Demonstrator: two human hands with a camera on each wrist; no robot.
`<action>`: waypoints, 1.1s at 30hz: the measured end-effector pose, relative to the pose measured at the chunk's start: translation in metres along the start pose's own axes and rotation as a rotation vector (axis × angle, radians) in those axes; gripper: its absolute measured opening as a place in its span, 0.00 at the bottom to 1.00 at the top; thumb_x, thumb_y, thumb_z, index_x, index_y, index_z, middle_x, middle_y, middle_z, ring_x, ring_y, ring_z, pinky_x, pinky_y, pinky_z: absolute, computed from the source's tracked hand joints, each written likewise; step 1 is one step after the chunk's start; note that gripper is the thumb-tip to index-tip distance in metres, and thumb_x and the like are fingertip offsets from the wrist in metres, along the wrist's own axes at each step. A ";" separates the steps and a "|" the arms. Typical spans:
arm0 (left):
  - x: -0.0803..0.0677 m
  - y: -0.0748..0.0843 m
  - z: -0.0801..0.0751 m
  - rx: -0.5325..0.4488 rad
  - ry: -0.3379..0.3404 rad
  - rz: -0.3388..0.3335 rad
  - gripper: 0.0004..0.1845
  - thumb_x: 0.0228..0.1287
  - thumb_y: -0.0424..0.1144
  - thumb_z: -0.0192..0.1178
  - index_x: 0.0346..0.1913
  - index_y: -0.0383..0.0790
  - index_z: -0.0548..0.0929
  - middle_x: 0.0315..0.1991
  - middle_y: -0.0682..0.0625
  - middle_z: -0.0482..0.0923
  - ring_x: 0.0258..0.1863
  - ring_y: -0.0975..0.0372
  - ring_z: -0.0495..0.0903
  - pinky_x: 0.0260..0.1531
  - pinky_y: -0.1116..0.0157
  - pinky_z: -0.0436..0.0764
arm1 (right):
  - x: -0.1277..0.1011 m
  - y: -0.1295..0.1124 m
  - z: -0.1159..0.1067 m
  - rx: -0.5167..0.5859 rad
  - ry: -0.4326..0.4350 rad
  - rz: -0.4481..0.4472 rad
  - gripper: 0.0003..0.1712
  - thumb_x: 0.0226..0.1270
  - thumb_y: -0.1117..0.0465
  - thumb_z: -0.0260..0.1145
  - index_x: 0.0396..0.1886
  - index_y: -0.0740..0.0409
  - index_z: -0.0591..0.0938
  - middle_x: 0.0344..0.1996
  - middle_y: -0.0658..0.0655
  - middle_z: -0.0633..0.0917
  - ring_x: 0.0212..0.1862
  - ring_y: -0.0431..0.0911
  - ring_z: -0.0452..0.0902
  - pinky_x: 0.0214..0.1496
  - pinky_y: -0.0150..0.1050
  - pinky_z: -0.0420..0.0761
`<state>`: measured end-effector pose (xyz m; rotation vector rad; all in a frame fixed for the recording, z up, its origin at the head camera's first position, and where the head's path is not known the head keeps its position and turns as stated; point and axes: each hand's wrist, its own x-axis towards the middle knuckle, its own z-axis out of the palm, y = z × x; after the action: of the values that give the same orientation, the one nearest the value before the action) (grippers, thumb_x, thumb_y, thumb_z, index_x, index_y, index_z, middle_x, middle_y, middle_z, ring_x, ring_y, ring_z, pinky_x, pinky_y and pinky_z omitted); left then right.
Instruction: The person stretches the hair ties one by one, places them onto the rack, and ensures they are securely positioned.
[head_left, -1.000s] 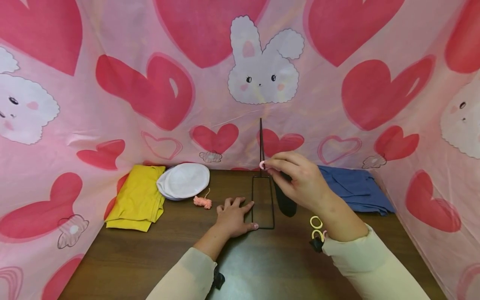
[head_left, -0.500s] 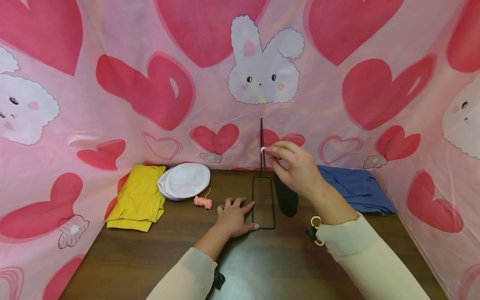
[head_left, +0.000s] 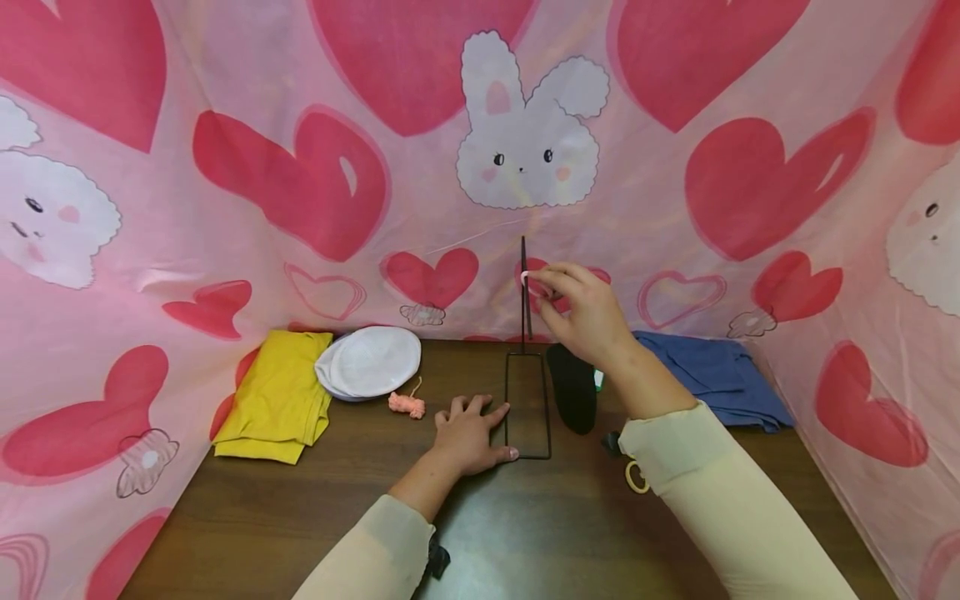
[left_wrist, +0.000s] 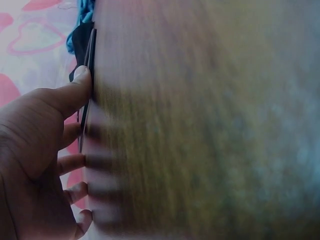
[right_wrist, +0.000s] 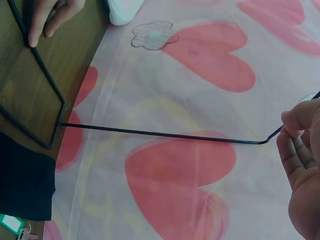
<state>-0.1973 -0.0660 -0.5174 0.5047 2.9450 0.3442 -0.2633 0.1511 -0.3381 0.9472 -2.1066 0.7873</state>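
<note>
A black wire stand has a rectangular base [head_left: 527, 406] flat on the brown table and a thin upright rod [head_left: 524, 300]. My right hand [head_left: 536, 280] pinches a small pale pink ring [head_left: 525, 276] against the rod, near its top. In the right wrist view the rod [right_wrist: 160, 133] runs to my fingertips [right_wrist: 298, 118], which hide the ring. My left hand [head_left: 480, 425] lies flat on the table with straight fingers, its fingertips against the base's left side. In the left wrist view the thumb [left_wrist: 76, 89] touches the wire base [left_wrist: 90, 50].
At the back left lie a folded yellow cloth [head_left: 277, 396], a white cap [head_left: 367, 361] and a pink yarn scrap [head_left: 406, 404]. A black oval object [head_left: 573, 387] and a blue cloth [head_left: 708, 375] sit right of the stand. A yellow ring [head_left: 636, 477] lies by my right sleeve.
My right hand has risen along the rod with the pink ring, from just above the base to near the top. The left hand has stayed put.
</note>
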 end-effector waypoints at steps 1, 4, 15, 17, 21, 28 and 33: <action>0.000 0.000 0.000 -0.003 0.001 0.001 0.45 0.59 0.74 0.63 0.78 0.64 0.69 0.77 0.50 0.62 0.73 0.43 0.59 0.58 0.37 0.64 | 0.001 0.002 0.001 0.000 0.000 0.006 0.21 0.61 0.71 0.75 0.55 0.62 0.88 0.47 0.60 0.85 0.39 0.48 0.85 0.46 0.47 0.86; 0.000 0.000 -0.001 -0.007 -0.001 0.005 0.45 0.59 0.74 0.64 0.78 0.64 0.69 0.77 0.50 0.62 0.73 0.43 0.59 0.58 0.37 0.64 | 0.005 0.007 0.004 0.011 0.003 0.027 0.21 0.61 0.72 0.74 0.55 0.62 0.88 0.47 0.60 0.85 0.39 0.49 0.85 0.47 0.47 0.86; 0.000 -0.001 0.000 0.003 -0.005 0.007 0.45 0.60 0.74 0.63 0.79 0.64 0.68 0.78 0.50 0.61 0.73 0.43 0.59 0.58 0.38 0.64 | 0.021 0.025 0.016 0.012 0.000 0.165 0.19 0.63 0.70 0.72 0.55 0.62 0.88 0.48 0.61 0.84 0.41 0.53 0.87 0.48 0.50 0.85; 0.000 -0.001 0.000 -0.002 -0.003 0.009 0.45 0.60 0.74 0.63 0.78 0.64 0.68 0.77 0.50 0.62 0.73 0.43 0.59 0.58 0.38 0.64 | 0.024 0.027 0.018 0.014 -0.001 0.193 0.19 0.64 0.70 0.72 0.55 0.63 0.87 0.49 0.61 0.84 0.42 0.54 0.87 0.49 0.50 0.85; 0.000 0.001 0.000 -0.011 -0.013 0.006 0.45 0.60 0.74 0.63 0.78 0.64 0.68 0.78 0.49 0.62 0.73 0.42 0.58 0.59 0.37 0.64 | 0.028 0.031 0.022 0.025 0.007 0.238 0.19 0.65 0.70 0.70 0.56 0.63 0.87 0.51 0.63 0.83 0.43 0.54 0.87 0.51 0.50 0.85; 0.001 0.002 -0.001 -0.017 -0.012 0.018 0.44 0.61 0.73 0.63 0.79 0.63 0.68 0.78 0.50 0.61 0.73 0.43 0.59 0.58 0.38 0.64 | 0.023 0.036 0.022 0.090 0.060 0.244 0.23 0.63 0.72 0.70 0.60 0.63 0.85 0.53 0.63 0.81 0.44 0.54 0.86 0.53 0.50 0.85; 0.000 0.000 -0.001 -0.018 -0.008 0.009 0.45 0.60 0.73 0.63 0.78 0.64 0.68 0.78 0.50 0.61 0.73 0.42 0.58 0.58 0.37 0.64 | 0.011 0.037 0.019 0.106 0.075 0.215 0.21 0.62 0.71 0.72 0.57 0.65 0.86 0.51 0.63 0.82 0.43 0.54 0.86 0.51 0.51 0.85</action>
<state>-0.1974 -0.0662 -0.5159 0.5160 2.9302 0.3684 -0.3050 0.1527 -0.3496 0.7398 -2.1414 1.0354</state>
